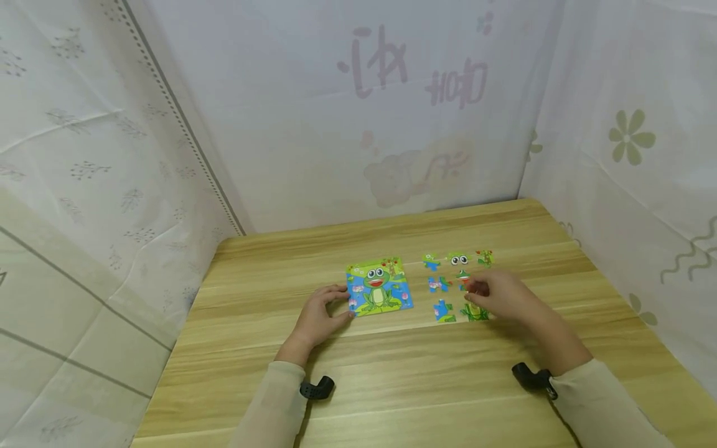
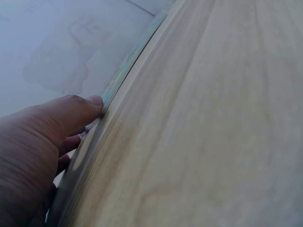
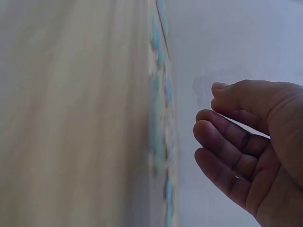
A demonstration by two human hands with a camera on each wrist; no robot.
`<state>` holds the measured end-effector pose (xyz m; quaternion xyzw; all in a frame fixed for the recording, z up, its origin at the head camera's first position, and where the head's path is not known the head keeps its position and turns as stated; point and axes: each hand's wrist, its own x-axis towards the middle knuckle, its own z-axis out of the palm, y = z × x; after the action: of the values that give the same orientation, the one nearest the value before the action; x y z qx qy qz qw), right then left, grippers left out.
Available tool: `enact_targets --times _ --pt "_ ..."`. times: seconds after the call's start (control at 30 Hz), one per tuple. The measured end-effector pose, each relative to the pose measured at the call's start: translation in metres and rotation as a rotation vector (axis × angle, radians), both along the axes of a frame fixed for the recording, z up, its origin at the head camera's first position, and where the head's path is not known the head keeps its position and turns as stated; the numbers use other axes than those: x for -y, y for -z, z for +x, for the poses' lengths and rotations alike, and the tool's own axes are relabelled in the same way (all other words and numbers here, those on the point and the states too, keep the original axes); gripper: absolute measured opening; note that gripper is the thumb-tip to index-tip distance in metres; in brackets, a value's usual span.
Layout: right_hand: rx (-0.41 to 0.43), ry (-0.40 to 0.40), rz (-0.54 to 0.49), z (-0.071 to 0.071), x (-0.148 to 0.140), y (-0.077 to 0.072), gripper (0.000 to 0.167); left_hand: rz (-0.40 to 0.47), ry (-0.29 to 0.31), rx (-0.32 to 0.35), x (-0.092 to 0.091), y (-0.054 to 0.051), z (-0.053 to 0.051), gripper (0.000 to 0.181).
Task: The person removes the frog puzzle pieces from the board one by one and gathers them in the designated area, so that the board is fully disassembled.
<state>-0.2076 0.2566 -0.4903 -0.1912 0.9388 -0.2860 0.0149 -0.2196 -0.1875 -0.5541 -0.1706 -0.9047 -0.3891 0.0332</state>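
Note:
A square puzzle board point(image 1: 378, 287) with a green frog picture lies flat on the table. My left hand point(image 1: 322, 317) touches its left edge, the thumb by the near corner; in the left wrist view the thumb point(image 2: 80, 111) meets the board's thin rim. To the board's right, several loose jigsaw pieces are spread in rough rows, among them one with the frog's eyes point(image 1: 459, 259), a blue-and-green corner piece point(image 1: 445, 311) and a frog-body piece point(image 1: 475, 312). Above them hovers my right hand point(image 1: 504, 297), hiding part of the group. In the right wrist view its fingers point(image 3: 220, 137) are loosely bent around nothing.
The wood-grain table point(image 1: 386, 379) runs back to a pale printed curtain point(image 1: 313, 124), and more patterned cloth point(image 1: 633, 205) hangs along the right side. Black wrist devices point(image 1: 317, 388) sit at both sleeves.

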Motion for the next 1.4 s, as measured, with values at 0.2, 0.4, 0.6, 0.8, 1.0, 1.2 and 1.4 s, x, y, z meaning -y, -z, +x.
enact_targets --times 0.2,0.4,0.6,0.8,1.0,1.2,1.4 --pt "0.018 -0.024 -0.017 -0.012 0.033 -0.009 0.015 0.007 0.002 -0.007 -0.001 0.001 0.0 0.044" --pt "0.052 -0.074 -0.068 -0.025 0.064 -0.009 0.026 0.011 0.005 -0.005 -0.001 0.002 0.001 0.044" --pt "0.097 -0.087 -0.066 -0.033 0.084 -0.003 0.034 0.013 0.012 -0.008 -0.002 0.001 0.002 0.044" --pt "0.121 -0.127 -0.067 -0.036 0.1 0.001 0.039 0.016 0.014 -0.007 -0.001 0.0 0.001 0.044" --pt "0.133 -0.161 -0.019 -0.038 0.115 0.006 0.043 0.017 0.018 -0.014 -0.001 0.001 0.001 0.043" --pt "0.086 -0.185 0.029 -0.042 0.125 0.014 0.042 0.013 0.015 -0.019 -0.001 0.001 0.0 0.043" --pt "0.082 -0.197 0.063 -0.044 0.131 0.015 0.043 0.007 0.009 -0.013 -0.001 0.0 0.0 0.043"
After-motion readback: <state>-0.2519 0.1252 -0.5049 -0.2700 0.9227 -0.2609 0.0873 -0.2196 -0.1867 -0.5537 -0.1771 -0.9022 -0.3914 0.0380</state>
